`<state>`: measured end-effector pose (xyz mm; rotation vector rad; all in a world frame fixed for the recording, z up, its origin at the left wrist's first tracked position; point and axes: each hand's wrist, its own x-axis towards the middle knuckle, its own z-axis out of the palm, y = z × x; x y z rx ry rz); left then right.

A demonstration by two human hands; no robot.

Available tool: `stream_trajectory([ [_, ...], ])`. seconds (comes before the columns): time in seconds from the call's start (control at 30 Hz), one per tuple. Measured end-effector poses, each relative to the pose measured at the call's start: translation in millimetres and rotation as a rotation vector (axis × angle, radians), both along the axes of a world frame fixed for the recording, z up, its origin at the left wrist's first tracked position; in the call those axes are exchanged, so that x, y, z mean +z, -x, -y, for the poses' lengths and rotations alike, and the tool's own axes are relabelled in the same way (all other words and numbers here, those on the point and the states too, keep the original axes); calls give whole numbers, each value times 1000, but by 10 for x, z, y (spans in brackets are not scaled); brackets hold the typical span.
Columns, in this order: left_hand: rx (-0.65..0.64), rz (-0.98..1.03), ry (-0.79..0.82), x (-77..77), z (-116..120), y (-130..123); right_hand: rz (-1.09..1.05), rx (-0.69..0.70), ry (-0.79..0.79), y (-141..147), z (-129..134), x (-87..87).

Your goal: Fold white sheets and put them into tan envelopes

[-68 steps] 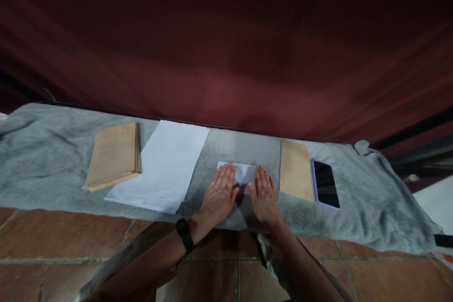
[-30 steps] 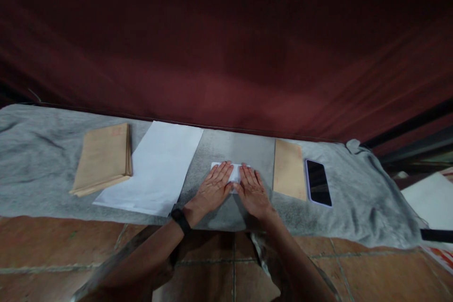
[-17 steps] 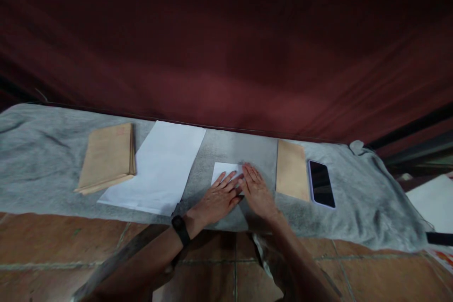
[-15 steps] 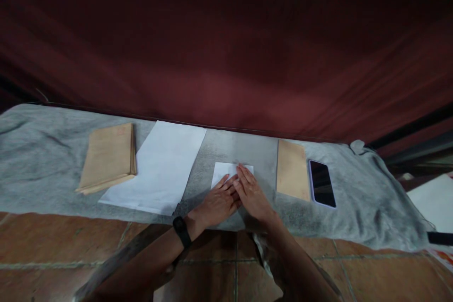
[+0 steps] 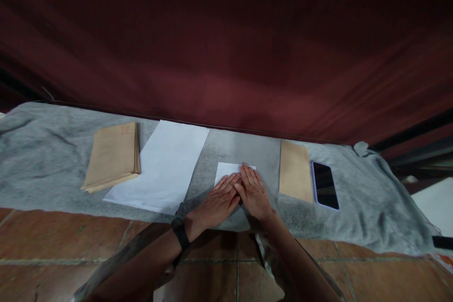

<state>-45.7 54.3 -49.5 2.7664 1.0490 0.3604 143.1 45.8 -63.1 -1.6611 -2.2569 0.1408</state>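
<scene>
grey cloth, left fingers and right fingers outstretched on small paper, envelopes, red print unreadable

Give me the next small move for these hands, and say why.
Probably lift the right hand to check the small paper: that hand and the left hand lie palm-down over it, close together, hiding much of its near part.
</scene>
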Motion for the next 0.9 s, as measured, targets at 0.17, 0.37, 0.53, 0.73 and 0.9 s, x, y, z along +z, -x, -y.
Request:
stream_trajectory([
  [0.17, 112, -24, -14, -59, -101, 34, 65, -32, -45, -80, 9, -30],
  [0.37, 207, 1, -87, -151, -183, 124, 84, -98, -110, -170, 37, -67],
  [0.53, 289, -9, -120, -160, -211, 154, 98, -133, -149, -227, 76, -103],
  [0.73, 381, -19, -120, -134, -227, 163, 104, -133, -150, -309, 118, -145],
  [0.9, 429, -5, -126, -54, -238, 116, 88, -168, -134, -284, 131, -103],
])
